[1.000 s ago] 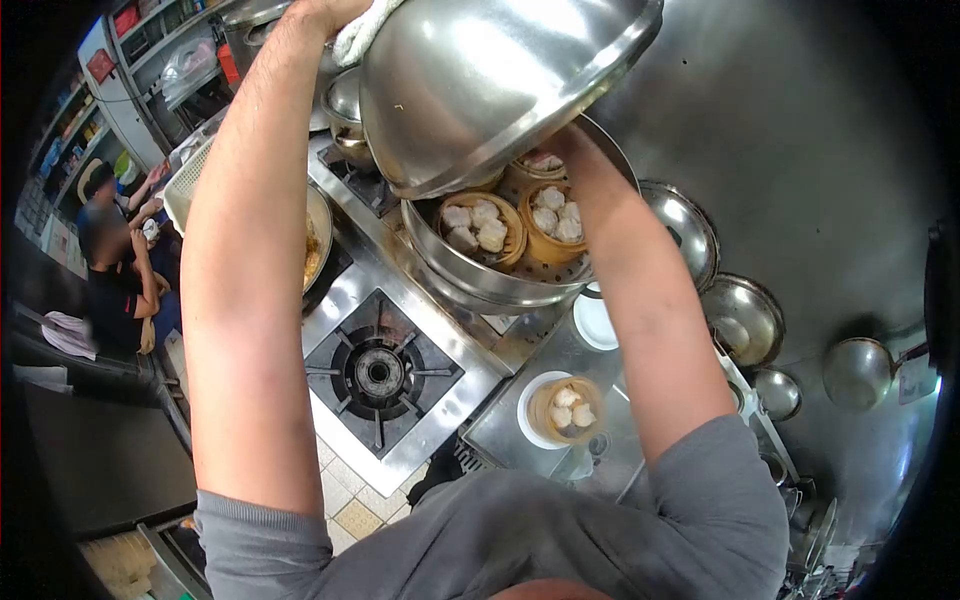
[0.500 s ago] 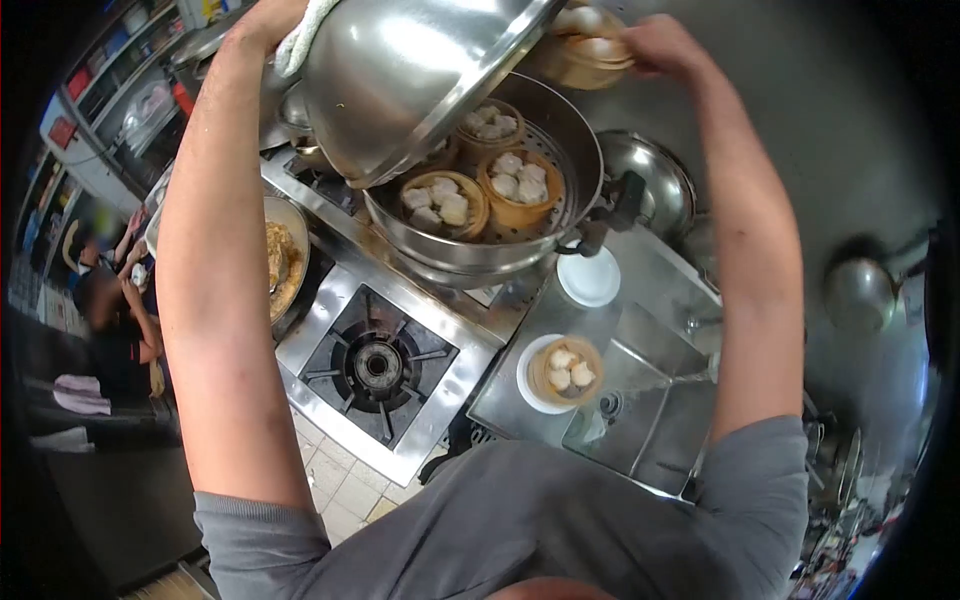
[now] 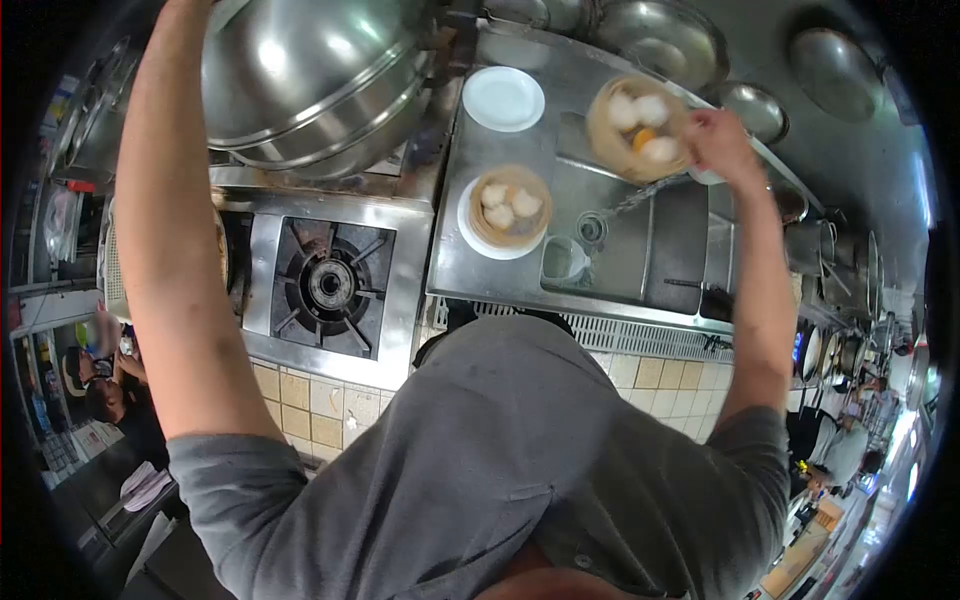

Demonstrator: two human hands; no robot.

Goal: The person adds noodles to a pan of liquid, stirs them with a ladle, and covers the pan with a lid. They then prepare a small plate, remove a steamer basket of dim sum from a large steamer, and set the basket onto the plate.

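My right hand [image 3: 718, 145] grips the rim of a round bamboo steamer basket [image 3: 610, 145], held above the sink; white buns and something orange lie inside. My left arm reaches up to the top edge, where the left hand is mostly cut off by the frame. The domed steel lid [image 3: 310, 60] sits over the large steamer pot [image 3: 345, 135], hiding its baskets. On the steel counter, another bamboo basket [image 3: 512, 218] with several white dumplings rests on a white plate [image 3: 470, 232]. A bare white plate [image 3: 503, 99] lies above it.
A gas burner [image 3: 331, 286] is beside the counter at the left. Water runs into the sink [image 3: 625, 235]. Steel pans [image 3: 665, 45] line the back. People stand at the far left [image 3: 115, 385] and far right [image 3: 835, 450].
The lid has come down over the steamer pot. My right hand has carried its basket from beside the pot to over the sink. The view has swung to the right.
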